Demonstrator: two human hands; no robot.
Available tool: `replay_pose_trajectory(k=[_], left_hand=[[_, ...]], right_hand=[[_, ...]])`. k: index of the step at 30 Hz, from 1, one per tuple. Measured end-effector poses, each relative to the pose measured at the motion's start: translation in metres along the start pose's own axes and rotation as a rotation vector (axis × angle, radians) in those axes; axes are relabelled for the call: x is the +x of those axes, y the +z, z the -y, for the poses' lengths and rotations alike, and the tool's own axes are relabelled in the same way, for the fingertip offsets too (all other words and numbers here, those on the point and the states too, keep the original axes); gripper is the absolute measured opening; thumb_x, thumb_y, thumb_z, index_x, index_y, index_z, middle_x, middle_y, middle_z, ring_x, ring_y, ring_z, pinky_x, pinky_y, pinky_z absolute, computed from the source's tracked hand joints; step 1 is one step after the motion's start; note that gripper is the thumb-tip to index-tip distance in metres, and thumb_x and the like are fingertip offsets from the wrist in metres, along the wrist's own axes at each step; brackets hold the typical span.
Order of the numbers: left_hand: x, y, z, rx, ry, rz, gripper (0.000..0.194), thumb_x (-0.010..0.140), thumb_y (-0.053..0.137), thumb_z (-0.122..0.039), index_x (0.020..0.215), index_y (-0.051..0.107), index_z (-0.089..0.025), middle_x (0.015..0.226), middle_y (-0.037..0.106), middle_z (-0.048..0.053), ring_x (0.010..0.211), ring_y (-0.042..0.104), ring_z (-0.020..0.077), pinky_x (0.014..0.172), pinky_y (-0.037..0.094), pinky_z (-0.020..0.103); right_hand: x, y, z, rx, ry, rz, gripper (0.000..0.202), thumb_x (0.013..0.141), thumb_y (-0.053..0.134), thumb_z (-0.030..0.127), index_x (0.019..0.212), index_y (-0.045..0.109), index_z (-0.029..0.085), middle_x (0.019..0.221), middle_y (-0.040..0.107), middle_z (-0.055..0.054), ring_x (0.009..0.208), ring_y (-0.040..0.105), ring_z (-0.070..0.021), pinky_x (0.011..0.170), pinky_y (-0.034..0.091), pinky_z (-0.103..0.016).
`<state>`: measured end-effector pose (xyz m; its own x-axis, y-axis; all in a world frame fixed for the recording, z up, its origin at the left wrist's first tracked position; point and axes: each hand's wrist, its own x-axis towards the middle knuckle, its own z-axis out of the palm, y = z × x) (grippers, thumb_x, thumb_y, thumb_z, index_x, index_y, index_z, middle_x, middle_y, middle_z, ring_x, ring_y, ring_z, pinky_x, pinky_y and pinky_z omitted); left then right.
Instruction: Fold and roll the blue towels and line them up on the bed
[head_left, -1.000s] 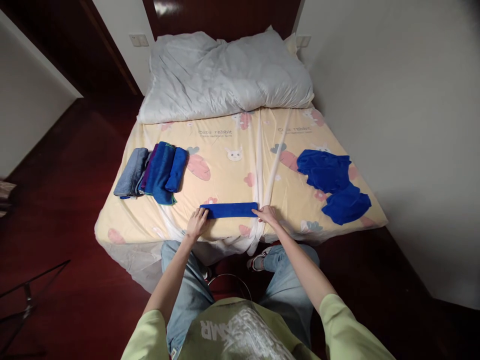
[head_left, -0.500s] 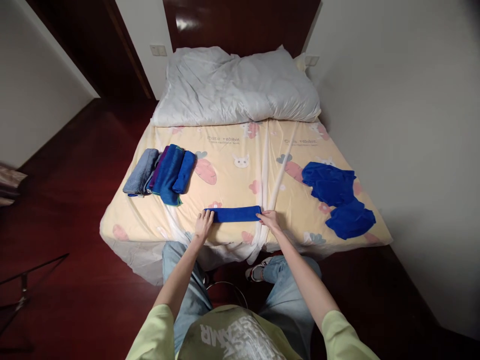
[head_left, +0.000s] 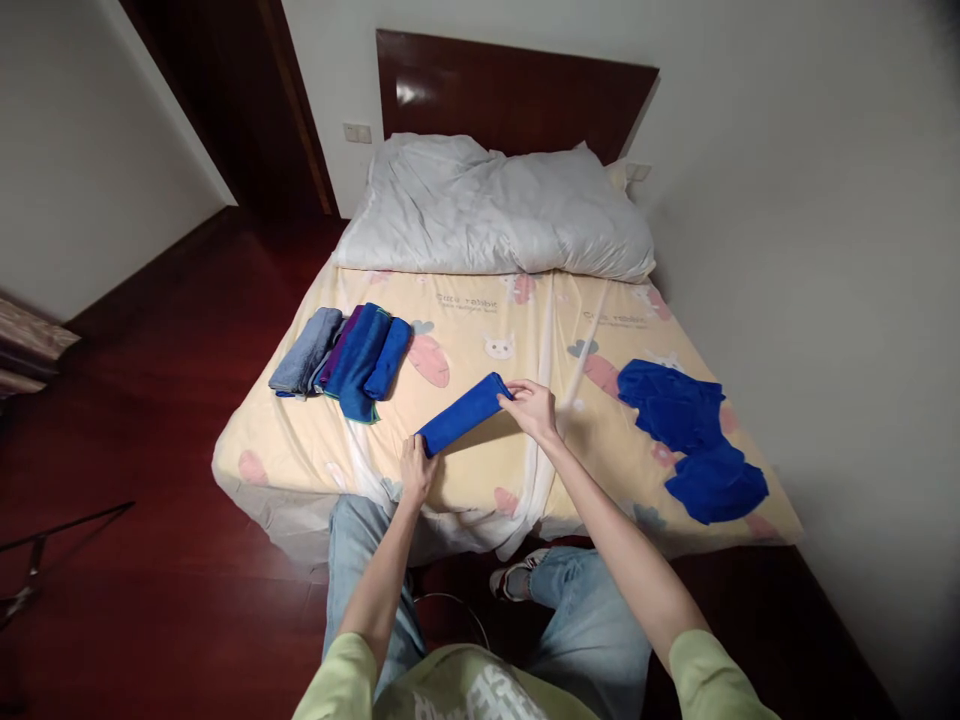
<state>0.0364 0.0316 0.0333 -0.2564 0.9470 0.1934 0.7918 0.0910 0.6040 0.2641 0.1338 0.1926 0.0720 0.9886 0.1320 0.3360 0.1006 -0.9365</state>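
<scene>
A blue towel [head_left: 465, 414], folded into a narrow strip, is stretched slantwise between my hands above the front of the bed. Its lower left end is gripped by my left hand [head_left: 417, 468], fingers closed over it. My right hand [head_left: 531, 408] pinches the raised right end, tilting the strip upward. Left of it lies a row of folded towels: a grey-blue one [head_left: 307, 350], a purple one [head_left: 342, 348] and two blue ones [head_left: 363, 362], side by side. Crumpled blue cloths [head_left: 675, 405] lie on the right side of the bed.
The bed's yellow printed sheet [head_left: 465, 310] has a translucent cover over it. A rolled white quilt [head_left: 502, 215] lies against the dark headboard [head_left: 517, 95]. A wall stands close on the right. A black metal stand [head_left: 37, 560] is on the floor at the left.
The towel strip lay level near the bed's front edge. My right hand has lifted its right end up and away, so it slants now. The camera view has also shifted.
</scene>
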Motion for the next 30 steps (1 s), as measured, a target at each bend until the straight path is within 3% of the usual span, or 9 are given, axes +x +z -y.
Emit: replay_pose_trajectory(k=[5,10,13,16,20,25,30], left_hand=[[0.007,0.017,-0.017,-0.268,-0.306,-0.221,0.021,0.082,0.061,-0.034,0.095,0.047,-0.023,0.091,0.055,0.006,0.087,0.058,0.0259,0.078,0.05,0.043],[0.018,0.028,-0.026,-0.438,-0.456,-0.25,0.044,0.081,0.062,-0.037,0.115,0.041,-0.02,0.101,0.056,0.008,0.088,0.06,0.0218,0.08,0.051,0.039],[0.016,0.015,-0.008,-0.465,-0.397,-0.147,0.058,0.082,0.064,-0.038,0.128,0.035,-0.019,0.099,0.057,0.006,0.088,0.061,0.0196,0.083,0.052,0.038],[0.021,-0.015,0.022,-0.418,-0.29,-0.081,0.071,0.079,0.07,-0.038,0.137,0.032,-0.021,0.105,0.058,0.008,0.094,0.062,0.0215,0.085,0.053,0.041],[0.06,-0.059,0.051,-0.354,-0.043,-0.024,0.083,0.066,0.082,-0.039,0.136,0.042,-0.02,0.128,0.052,0.015,0.112,0.055,0.0273,0.092,0.052,0.043],[0.126,-0.08,0.054,-0.49,0.168,0.336,0.078,0.059,0.087,-0.037,0.127,0.055,-0.02,0.12,0.061,0.01,0.105,0.061,0.0249,0.087,0.054,0.038],[0.155,-0.081,0.048,-0.62,0.211,0.602,0.078,0.049,0.09,-0.037,0.119,0.064,-0.016,0.107,0.07,0.009,0.102,0.066,0.0291,0.087,0.055,0.041]], right_hand=[[0.015,0.038,0.082,0.026,-0.292,0.272,0.026,0.066,0.073,0.027,0.089,0.074,0.014,0.083,0.072,-0.006,0.073,0.069,-0.0172,0.066,0.06,-0.028],[0.026,0.069,0.121,-0.105,-0.514,0.519,0.023,0.066,0.069,0.016,0.089,0.075,0.016,0.086,0.07,-0.004,0.075,0.066,-0.015,0.067,0.057,-0.024],[0.034,0.079,0.13,-0.151,-0.565,0.617,0.024,0.067,0.068,0.012,0.089,0.075,0.016,0.087,0.069,-0.003,0.076,0.066,-0.0148,0.068,0.055,-0.024],[0.041,0.084,0.135,-0.146,-0.574,0.671,0.025,0.068,0.066,0.01,0.09,0.075,0.016,0.089,0.07,-0.003,0.078,0.066,-0.0147,0.068,0.055,-0.023],[0.045,0.089,0.139,-0.147,-0.6,0.688,0.025,0.067,0.066,0.008,0.089,0.075,0.017,0.089,0.071,-0.002,0.077,0.067,-0.0142,0.068,0.054,-0.022],[0.051,0.093,0.149,-0.135,-0.665,0.782,0.025,0.068,0.065,0.007,0.089,0.074,0.018,0.092,0.07,-0.002,0.079,0.067,-0.0136,0.069,0.055,-0.022],[0.056,0.096,0.157,-0.112,-0.73,0.839,0.024,0.069,0.065,0.008,0.089,0.074,0.018,0.09,0.07,-0.001,0.08,0.066,-0.0135,0.072,0.057,-0.023]])
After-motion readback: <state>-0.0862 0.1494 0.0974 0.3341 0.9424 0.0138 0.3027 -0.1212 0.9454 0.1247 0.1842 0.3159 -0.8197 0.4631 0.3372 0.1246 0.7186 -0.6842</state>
